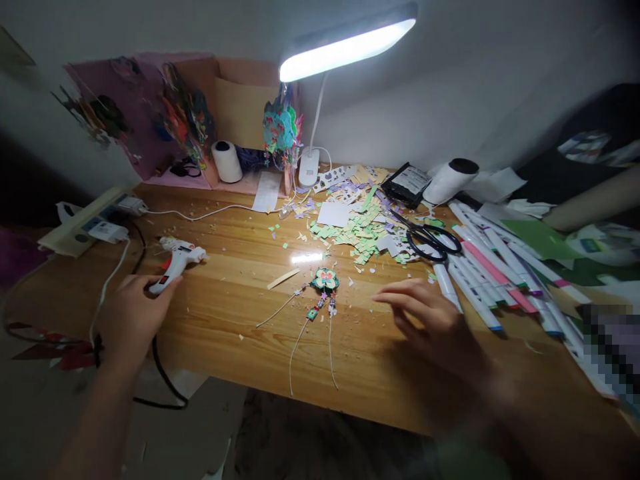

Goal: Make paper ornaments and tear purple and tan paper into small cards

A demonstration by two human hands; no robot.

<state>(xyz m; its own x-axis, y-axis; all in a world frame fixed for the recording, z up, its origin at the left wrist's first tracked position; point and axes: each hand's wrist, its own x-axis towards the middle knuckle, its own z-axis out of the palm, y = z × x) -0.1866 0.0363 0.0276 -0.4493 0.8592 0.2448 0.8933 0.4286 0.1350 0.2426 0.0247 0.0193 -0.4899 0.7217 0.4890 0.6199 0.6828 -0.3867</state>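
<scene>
Gripping one white glue gun (176, 267) by its handle, the left hand (134, 312) is occupied; the right hand (435, 317) is loosely spread, fingers slightly parted; between the two hands one small green-edged ornament (325, 279) lies on the wooden table (235, 360), its three white cords (331, 347) trailing nearward; to the right, markers (500, 277) overlap too much to count; beyond come one pair of scissors (413, 229), countless paper scraps (345, 233), two white spools (227, 163) and one lit lamp (350, 50), against a dim grey wall (450, 80).

A lamp (350, 50) glares white beyond the hands (137, 307) (430, 313), streaking the surface (215, 293) before them; outward of them, edges turn dim, blurred.
</scene>
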